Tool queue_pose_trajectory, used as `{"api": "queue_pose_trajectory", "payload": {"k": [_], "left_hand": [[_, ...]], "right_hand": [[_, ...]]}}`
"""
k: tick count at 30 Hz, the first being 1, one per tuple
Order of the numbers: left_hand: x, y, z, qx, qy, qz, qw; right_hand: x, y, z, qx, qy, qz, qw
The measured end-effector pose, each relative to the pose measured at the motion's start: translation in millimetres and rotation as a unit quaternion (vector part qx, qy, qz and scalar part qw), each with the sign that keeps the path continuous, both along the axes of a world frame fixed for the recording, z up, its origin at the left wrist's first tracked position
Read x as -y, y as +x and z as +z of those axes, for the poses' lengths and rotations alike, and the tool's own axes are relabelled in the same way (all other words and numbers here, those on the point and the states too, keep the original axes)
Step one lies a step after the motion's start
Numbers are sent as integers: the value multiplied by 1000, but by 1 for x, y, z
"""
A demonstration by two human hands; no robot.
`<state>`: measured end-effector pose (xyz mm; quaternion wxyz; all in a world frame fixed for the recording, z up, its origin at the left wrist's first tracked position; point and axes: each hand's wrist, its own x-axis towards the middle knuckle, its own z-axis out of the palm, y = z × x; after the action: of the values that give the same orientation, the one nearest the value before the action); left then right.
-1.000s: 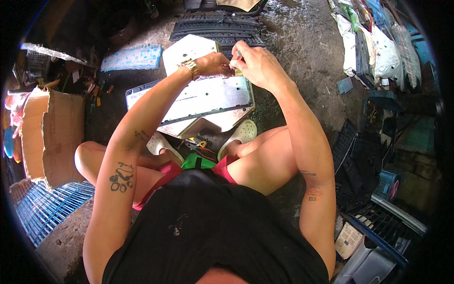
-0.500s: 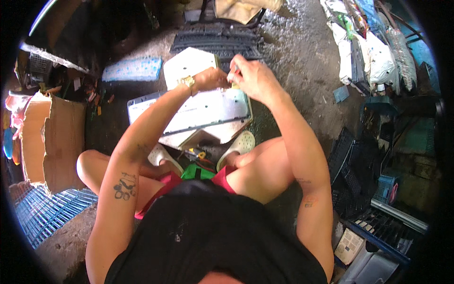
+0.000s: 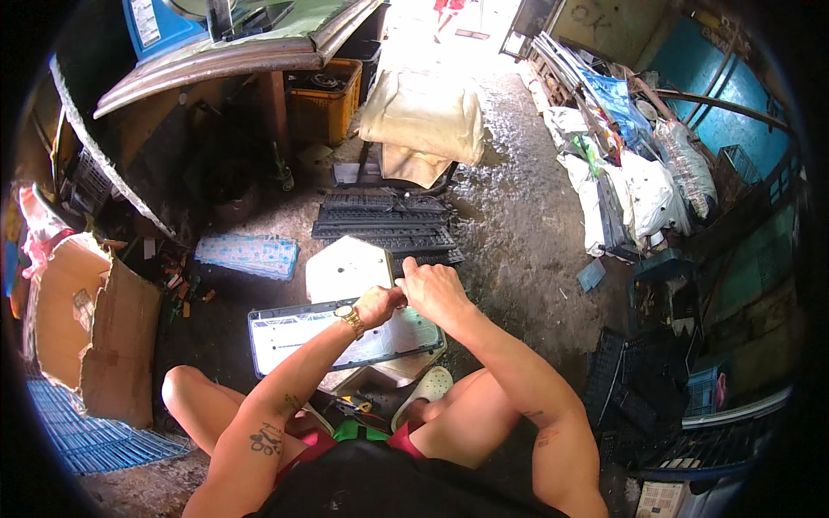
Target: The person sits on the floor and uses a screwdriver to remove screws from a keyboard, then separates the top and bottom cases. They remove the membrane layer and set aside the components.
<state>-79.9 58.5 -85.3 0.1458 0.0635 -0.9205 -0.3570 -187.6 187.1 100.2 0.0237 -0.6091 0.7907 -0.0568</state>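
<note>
A flat rectangular panel [image 3: 289, 338] with a black rim and a pale printed sheet, like an opened keyboard, lies across a white angular block [image 3: 332, 268] between my legs. Over the panel's far right part, my left hand [image 3: 378, 306], with a gold watch [image 3: 350, 319] at its wrist, is closed with the fingers bent. Touching or nearly touching it, my right hand [image 3: 436, 289] is closed too, thumb raised. Whatever sits between the fingers is hidden. Near my feet lies a yellow-and-black hand tool [image 3: 358, 404].
Several black keyboards [image 3: 380, 226] are stacked beyond the block. A blue-white patterned pad [image 3: 250, 255] and a torn cardboard box [image 3: 112, 337] stand left. Ahead is a chair with a cream cover [image 3: 423, 121]. White sacks [image 3: 648, 190] and black keyboard parts [image 3: 639, 371] are at right.
The view has tilted up, so the chair, table and doorway now show. Both hands stay close together over the panel; my right hand's fingers have curled in more.
</note>
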Motion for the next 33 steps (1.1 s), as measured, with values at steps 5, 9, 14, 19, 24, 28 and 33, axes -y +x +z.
{"api": "queue_pose_trajectory", "payload": {"k": [5,9,14,19,24,28,33], "left_hand": [[-1,-3,-10,-13,-10,7,1000],[-4,1,-6,0,-52,12,999],[-8,5,-3,-15,15,49,999],[-9,3,0,41,-17,54,998],[-14,6,7,18,0,69,997],[-17,5,5,57,3,80,995],[-14,0,-5,48,-31,60,997]], "right_hand": [[2,-13,12,43,31,124,991],[9,-4,21,28,148,28,988],[11,6,28,-37,45,167,984],[14,12,39,2,144,42,989],[10,18,46,-6,169,50,984],[10,16,45,-7,169,42,985],[12,14,39,-5,164,36,986]]}}
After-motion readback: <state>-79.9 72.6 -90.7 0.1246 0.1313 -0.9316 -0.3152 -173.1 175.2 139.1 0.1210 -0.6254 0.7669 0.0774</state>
